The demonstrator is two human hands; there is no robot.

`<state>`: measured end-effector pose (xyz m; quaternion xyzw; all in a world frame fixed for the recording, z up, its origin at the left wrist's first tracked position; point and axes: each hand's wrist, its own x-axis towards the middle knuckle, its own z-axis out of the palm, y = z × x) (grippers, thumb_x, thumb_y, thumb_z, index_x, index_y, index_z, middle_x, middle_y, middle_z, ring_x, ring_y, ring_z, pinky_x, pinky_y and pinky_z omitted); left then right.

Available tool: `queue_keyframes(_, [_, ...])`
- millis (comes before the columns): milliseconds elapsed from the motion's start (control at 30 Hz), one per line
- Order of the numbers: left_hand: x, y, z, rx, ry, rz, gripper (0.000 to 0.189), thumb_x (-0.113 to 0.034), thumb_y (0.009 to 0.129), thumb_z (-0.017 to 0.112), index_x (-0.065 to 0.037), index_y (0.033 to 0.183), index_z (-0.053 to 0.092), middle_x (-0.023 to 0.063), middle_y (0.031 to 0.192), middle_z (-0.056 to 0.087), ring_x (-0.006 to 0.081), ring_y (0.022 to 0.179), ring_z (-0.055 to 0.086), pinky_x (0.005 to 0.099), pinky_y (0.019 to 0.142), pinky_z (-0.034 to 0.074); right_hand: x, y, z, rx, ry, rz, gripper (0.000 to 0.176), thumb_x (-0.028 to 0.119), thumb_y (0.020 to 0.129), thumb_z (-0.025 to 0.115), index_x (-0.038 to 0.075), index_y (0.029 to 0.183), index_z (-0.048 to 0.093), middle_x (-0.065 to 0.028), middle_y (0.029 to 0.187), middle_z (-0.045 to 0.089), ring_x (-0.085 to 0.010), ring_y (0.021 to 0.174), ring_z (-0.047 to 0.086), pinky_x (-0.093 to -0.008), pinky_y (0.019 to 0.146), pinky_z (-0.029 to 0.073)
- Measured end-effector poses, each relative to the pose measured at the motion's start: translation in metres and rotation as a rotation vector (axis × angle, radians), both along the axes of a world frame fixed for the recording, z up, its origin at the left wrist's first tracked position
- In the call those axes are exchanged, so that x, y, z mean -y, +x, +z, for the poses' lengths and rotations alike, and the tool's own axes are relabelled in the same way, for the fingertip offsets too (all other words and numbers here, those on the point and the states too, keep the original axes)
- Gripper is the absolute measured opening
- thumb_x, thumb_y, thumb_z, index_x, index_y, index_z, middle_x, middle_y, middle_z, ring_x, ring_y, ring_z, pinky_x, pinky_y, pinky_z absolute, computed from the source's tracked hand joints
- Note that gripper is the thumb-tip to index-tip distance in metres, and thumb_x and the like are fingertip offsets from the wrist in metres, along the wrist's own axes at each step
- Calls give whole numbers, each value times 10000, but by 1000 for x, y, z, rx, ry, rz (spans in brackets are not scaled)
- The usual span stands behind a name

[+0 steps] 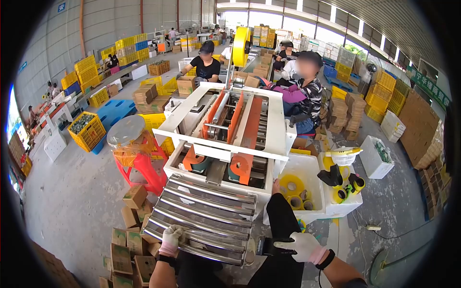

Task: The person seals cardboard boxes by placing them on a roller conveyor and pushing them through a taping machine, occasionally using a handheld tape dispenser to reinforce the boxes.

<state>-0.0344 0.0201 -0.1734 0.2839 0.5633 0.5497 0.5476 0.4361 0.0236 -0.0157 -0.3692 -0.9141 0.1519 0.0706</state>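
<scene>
Preferably, rest your left grip [173, 235], curled narrow at the rollers [206, 203], lightly; whether your right grip [301, 246] holds the dark object [267, 246], you cannot tell.

Around me spreads a grey concrete floor [72, 197], scuffed with pale patches. Directly on it, to my left, are heaped cardboard boxes [121, 259], a red plastic stool [150, 169] and a blue pallet [117, 110]; to my right, a thin cable [394, 237] and a white foam box [371, 161].
</scene>
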Motion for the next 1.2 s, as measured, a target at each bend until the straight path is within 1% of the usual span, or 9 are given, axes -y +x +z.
queue_keyframes(133, [1,0,2,-1,-2,-8,134,-66,946,527,-15,845,598,63,658,589,134,526,516,255,485,422,3,1,1,-10,12,-11,725,37,676,623,384,1312,598,-106,705,395,-295,602,470,-397,541,390])
queue_keyframes(233, [0,-1,2,-20,6,-16,140,-115,957,568,-37,848,606,43,640,598,115,509,524,236,487,426,4,3,-3,-33,22,-7,731,45,674,627,393,1316,592,-103,708,398,-295,601,472,-399,538,391])
queue_keyframes(333, [2,-1,3,-18,-2,-10,145,-125,958,568,-33,853,606,44,639,600,113,504,519,228,478,413,5,5,-6,-29,24,-7,731,59,677,628,406,1319,585,-98,713,401,-291,593,473,-397,534,394])
queue_keyframes(433, [1,0,5,-11,-1,-21,149,-87,954,533,-20,832,585,67,638,584,137,507,510,251,472,415,6,5,-6,-30,41,-9,724,73,685,627,419,1319,582,-93,713,402,-285,583,476,-392,528,397])
queue_keyframes(567, [0,1,7,-33,16,-30,148,-96,959,539,-23,838,582,69,634,584,138,497,508,254,453,404,5,7,-7,-17,52,-5,715,81,694,624,426,1319,579,-89,708,405,-278,577,485,-387,523,402])
queue_keyframes(833, [0,-4,3,-43,-12,-38,137,-92,958,541,-25,848,588,64,623,587,132,488,506,249,452,407,3,6,-9,-6,62,17,717,83,700,623,429,1326,570,-86,714,422,-277,575,496,-391,520,415])
queue_keyframes(967, [0,-2,10,-59,-36,-27,136,-97,959,544,-23,854,589,62,631,593,127,496,516,243,460,413,2,4,-5,29,56,25,719,76,699,621,420,1328,570,-86,717,427,-278,576,500,-392,518,417])
queue_keyframes(1067, [1,-2,9,23,0,-50,133,-99,960,549,-20,862,590,61,646,600,125,502,522,240,465,415,2,4,-5,33,65,31,725,71,696,622,414,1332,568,-90,720,429,-282,588,504,-392,528,421])
queue_keyframes(1200, [0,-2,13,18,-70,-36,138,-102,968,543,-5,898,612,58,660,607,125,513,533,230,474,420,1,3,-5,14,40,33,720,58,688,622,400,1320,584,-96,718,420,-283,595,493,-392,540,412])
